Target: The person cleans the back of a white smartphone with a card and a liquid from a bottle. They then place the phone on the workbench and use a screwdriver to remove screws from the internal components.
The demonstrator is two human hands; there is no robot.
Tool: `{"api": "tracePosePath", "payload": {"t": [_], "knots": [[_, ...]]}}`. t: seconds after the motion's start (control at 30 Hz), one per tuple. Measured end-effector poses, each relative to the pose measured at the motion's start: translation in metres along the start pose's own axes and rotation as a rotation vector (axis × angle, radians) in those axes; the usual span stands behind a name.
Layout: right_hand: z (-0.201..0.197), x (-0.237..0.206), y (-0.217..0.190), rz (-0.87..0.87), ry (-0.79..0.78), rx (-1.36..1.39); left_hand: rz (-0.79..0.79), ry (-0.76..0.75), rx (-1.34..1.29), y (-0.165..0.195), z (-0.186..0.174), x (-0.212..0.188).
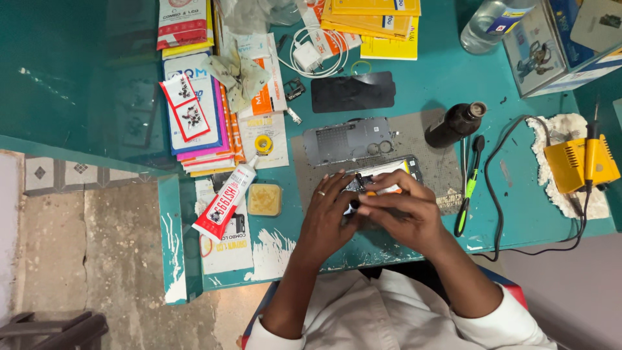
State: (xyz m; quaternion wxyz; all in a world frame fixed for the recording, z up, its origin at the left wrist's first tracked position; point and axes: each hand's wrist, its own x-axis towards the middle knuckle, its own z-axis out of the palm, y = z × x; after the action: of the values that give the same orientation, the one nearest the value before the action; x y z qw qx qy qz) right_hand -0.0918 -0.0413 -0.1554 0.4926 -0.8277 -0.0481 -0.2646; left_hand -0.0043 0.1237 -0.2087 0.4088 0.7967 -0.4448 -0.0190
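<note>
While my left hand (327, 217) clamps the opened phone (382, 175) steady, my right hand (398, 214) pinches a small part; glue tube (227, 202) lies at nine o'clock.

1. Glue tube (227, 202), white and red, lying left of the grip.
2. Dark bottle (455, 124), upright, up and right.
3. Green-handled tool (469, 186), just right.
4. Yellow soldering station (578, 165), far right.
5. White charger with cable (310, 57), well above.
</note>
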Motion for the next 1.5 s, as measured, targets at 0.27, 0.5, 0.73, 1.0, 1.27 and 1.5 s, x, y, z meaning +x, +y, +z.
{"api": "tracePosePath", "payload": {"t": [0.27,0.5,0.73,1.0,1.27,1.5], "knots": [[-0.002,0.0,0.005,0.051,-0.034,0.094,0.098,0.272,-0.017,0.005,-0.009,-0.002],[0.0,-0.001,0.003,0.071,-0.053,0.17,-0.015,0.361,0.079,-0.007,0.001,-0.007],[-0.002,-0.011,0.011,0.105,-0.025,0.009,-0.027,0.317,0.116,-0.014,0.009,-0.012],[-0.004,-0.021,0.022,0.143,-0.032,0.042,0.001,0.332,0.141,-0.011,0.012,-0.01],[0.001,-0.027,0.028,0.119,0.088,0.056,-0.058,0.299,0.183,-0.013,0.013,-0.014],[0.0,-0.025,0.024,-0.015,0.108,-0.021,-0.097,0.294,0.193,-0.012,0.012,-0.013]]}}
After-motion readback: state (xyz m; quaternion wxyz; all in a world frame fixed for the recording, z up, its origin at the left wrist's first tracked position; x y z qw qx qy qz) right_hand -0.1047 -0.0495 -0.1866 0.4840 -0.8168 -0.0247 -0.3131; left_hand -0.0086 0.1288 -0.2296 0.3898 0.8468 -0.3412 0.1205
